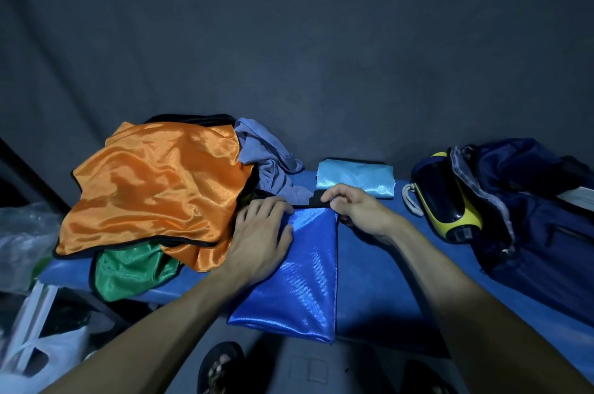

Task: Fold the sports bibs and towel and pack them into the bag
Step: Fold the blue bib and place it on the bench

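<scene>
I have the royal-blue bib folded into a long narrow panel on the blue worktop, its long axis running from the near edge straight away from me. My left hand lies flat on its far left part, fingers straight, pressing the cloth down. My right hand sits at the far right corner, fingers curled over the black-trimmed edge, pinching it as far as I can tell. So the bib lies under both hands and stretches back toward my body; I judge the next fold brings one end over the other along that axis. Beyond the right hand rests a folded light-blue bib; further right is the navy bag. Left of my left hand are piled the orange bib, green bib and grey towel.
</scene>
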The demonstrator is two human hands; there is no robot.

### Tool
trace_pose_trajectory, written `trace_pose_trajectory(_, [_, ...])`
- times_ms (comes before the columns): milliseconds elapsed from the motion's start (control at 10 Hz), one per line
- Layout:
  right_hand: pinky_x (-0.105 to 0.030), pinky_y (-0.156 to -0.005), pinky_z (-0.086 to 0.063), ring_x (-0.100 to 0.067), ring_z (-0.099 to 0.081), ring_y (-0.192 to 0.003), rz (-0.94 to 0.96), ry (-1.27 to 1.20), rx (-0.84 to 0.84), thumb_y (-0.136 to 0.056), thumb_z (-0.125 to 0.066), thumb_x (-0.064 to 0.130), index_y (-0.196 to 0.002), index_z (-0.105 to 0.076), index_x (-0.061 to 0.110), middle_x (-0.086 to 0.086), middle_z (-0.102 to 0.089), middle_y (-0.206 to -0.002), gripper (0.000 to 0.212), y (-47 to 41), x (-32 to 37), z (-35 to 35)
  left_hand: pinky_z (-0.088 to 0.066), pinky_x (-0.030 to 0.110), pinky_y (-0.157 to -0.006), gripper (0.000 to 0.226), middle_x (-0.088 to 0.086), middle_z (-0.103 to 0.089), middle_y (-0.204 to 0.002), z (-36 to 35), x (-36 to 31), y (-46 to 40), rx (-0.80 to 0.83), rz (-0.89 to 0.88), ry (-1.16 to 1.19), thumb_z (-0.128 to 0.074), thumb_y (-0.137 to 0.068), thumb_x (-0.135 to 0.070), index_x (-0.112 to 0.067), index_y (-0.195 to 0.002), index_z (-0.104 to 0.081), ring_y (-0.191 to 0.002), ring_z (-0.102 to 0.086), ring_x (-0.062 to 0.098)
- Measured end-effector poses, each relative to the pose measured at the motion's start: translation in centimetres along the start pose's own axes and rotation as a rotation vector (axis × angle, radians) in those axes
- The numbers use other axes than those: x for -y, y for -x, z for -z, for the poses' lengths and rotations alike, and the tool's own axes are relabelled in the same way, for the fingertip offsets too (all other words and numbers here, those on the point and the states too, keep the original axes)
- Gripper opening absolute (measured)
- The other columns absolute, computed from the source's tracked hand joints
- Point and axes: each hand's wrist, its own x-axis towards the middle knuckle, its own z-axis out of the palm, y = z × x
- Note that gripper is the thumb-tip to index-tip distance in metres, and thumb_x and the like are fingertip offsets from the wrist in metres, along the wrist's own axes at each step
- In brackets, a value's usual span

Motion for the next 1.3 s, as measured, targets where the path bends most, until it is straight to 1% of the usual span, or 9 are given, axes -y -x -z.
trace_pose_trajectory(200, [-0.021,-0.059,-0.037,-0.007,-0.047,-0.064,0.024,0.282,-0.11,-0.104,-0.032,0.008,-0.098,-0.059,0.026,0.008,-0.056,-0.08,0.033,0.1,0.6,-2.4,-0.047,0.035,-0.082,0.021,-0.006,-0.058,-0.106,1.6,1.2,-2.6,-0.04,0.032,0.142,-0.049,-0.1,-0.007,-0.019,-0.112,-0.059,-0.094,-0.049,0.014])
trace_pose_trajectory(300, [-0.017,-0.055,-0.036,-0.009,-0.048,-0.065,0.044,0.337,-0.186,-0.106,-0.03,0.012,-0.103,-0.058,0.025,0.008,-0.056,-0.084,0.031,0.2,0.1,-2.6,-0.046,0.028,-0.081,0.011,-0.003,-0.05,-0.111,1.9,3.0,-3.1,0.02,0.025,0.088,-0.057,-0.101,-0.014,-0.016,-0.112,-0.059,-0.092,-0.052,0.013])
trace_pose_trajectory(500, [-0.023,-0.056,-0.036,-0.01,-0.046,-0.065,0.054,0.367,-0.245,-0.108,-0.029,0.017,-0.105,-0.055,0.031,-0.004,-0.055,-0.095,0.03,-0.1,-1.0,-3.0,-0.051,0.042,-0.083,0.02,0.008,-0.056,-0.113,1.9,4.5,-3.3,0.103,0.072,-0.072,-0.064,-0.097,-0.016,-0.013,-0.115,-0.055,-0.098,-0.059,0.029])
trace_pose_trajectory(700, [-0.024,-0.056,-0.032,-0.007,-0.041,-0.06,0.086,0.346,-0.279,-0.105,-0.032,0.011,-0.107,-0.058,0.024,0.003,-0.048,-0.075,0.03,-0.2,-1.2,-3.1,-0.05,0.041,-0.072,0.021,0.012,-0.06,-0.101,2.5,3.6,-3.0,0.04,-0.03,-0.094,-0.064,-0.094,-0.021,-0.008,-0.109,-0.057,-0.085,-0.06,0.03])
trace_pose_trajectory(900, [-0.021,-0.049,-0.032,-0.006,-0.039,-0.052,0.12,0.343,-0.29,-0.105,-0.032,0.01,-0.107,-0.058,0.021,-0.002,-0.05,-0.074,0.028,-0.2,-1.2,-3.2,-0.045,0.037,-0.06,0.011,0.009,-0.061,-0.088,2.8,3.2,-3.1,-0.016,-0.088,-0.128,-0.06,-0.095,-0.015,-0.007,-0.102,-0.061,-0.07,-0.061,0.029])
trace_pose_trajectory(1000, [-0.019,-0.052,-0.032,-0.006,-0.041,-0.057,0.119,0.35,-0.3,-0.105,-0.033,0.01,-0.106,-0.058,0.022,-0.001,-0.052,-0.079,0.028,-0.2,-1.4,-3.4,-0.046,0.035,-0.062,0.008,0.007,-0.063,-0.092,2.9,3.4,-3.1,-0.044,-0.049,-0.04,-0.057,-0.097,-0.01,-0.008,-0.104,-0.062,-0.074,-0.061,0.025])
trace_pose_trajectory(1100, [-0.02,-0.062,-0.034,-0.008,-0.049,-0.08,0.115,0.352,-0.298,-0.105,-0.032,0.011,-0.106,-0.057,0.025,0.003,-0.055,-0.091,0.029,-0.3,-1.6,-3.5,-0.037,0.02,-0.065,0.012,-0.003,-0.063,-0.092,3.3,3.7,-3.1,-0.062,-0.031,0.103,-0.059,-0.094,-0.004,-0.014,-0.101,-0.06,-0.079,-0.058,0.012])
trace_pose_trajectory(1200, [-0.011,-0.076,-0.035,-0.012,-0.047,-0.106,0.135,0.367,-0.308,-0.105,-0.032,0.008,-0.107,-0.058,0.024,0.012,-0.056,-0.102,0.03,-0.2,-1.7,-3.8,-0.04,0.013,-0.067,0.02,-0.013,-0.062,-0.088,3.7,4.0,-3.2,-0.073,-0.016,0.198,-0.058,-0.093,-0.002,-0.02,-0.101,-0.059,-0.079,-0.057,-0.002])
trace_pose_trajectory(1300, [-0.005,-0.079,-0.032,-0.012,-0.044,-0.11,0.154,0.371,-0.315,-0.105,-0.032,0.006,-0.109,-0.059,0.021,0.019,-0.054,-0.1,0.031,-0.2,-1.7,-3.9,-0.043,0.014,-0.072,0.016,-0.014,-0.061,-0.093,4.2,4.6,-3.5,-0.052,0.056,0.314,-0.056,-0.1,-0.008,-0.023,-0.104,-0.054,-0.088,-0.058,0.001])
